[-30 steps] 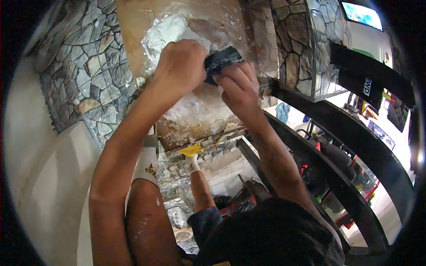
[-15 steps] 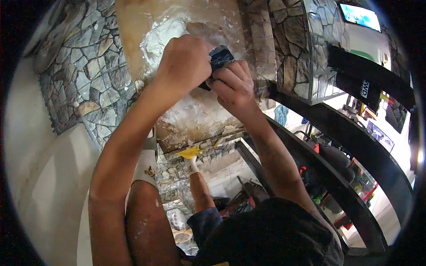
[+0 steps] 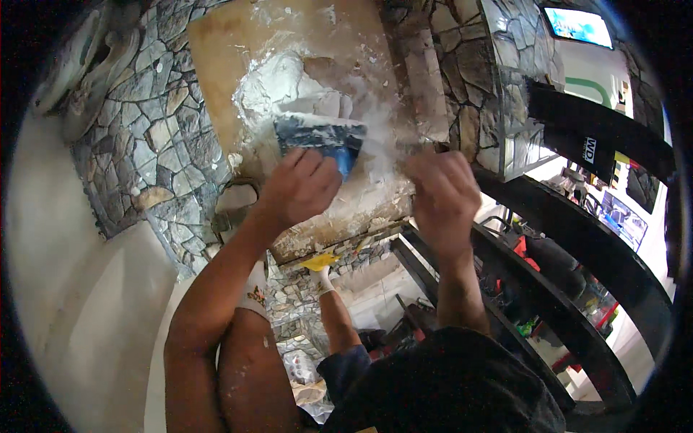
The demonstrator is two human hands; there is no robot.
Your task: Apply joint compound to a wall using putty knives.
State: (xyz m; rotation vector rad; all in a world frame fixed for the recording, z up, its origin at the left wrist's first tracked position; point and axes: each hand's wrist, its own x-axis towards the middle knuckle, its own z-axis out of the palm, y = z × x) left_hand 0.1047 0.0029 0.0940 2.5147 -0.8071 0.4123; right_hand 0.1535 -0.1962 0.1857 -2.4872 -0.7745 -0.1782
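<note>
My left hand (image 3: 302, 186) grips a wide blue putty knife (image 3: 325, 138), whose blade is smeared with white paste. The blade's far edge is at the near side of a mound of white putty (image 3: 278, 81), though contact cannot be made out. Under the mound is a brown board (image 3: 224, 54), streaked with dried and wet putty. My right hand (image 3: 444, 198) is raised past the board's right edge, apart from the knife. It is motion-blurred with fingers curled together; whatever they may hold cannot be made out.
Stone-patterned stair surfaces (image 3: 144, 137) flank the board. Dark curved beams (image 3: 563, 209) run along the right, with a cluttered room below. Beneath the board's near edge, a foot (image 3: 323, 274) rests near a yellow piece (image 3: 320, 261). A lit screen (image 3: 577, 27) hangs at upper right.
My hands were together around the knife and have moved apart. The left hand came nearer with the knife, its blade now turned broadside; my right hand swung to the right and nearer.
</note>
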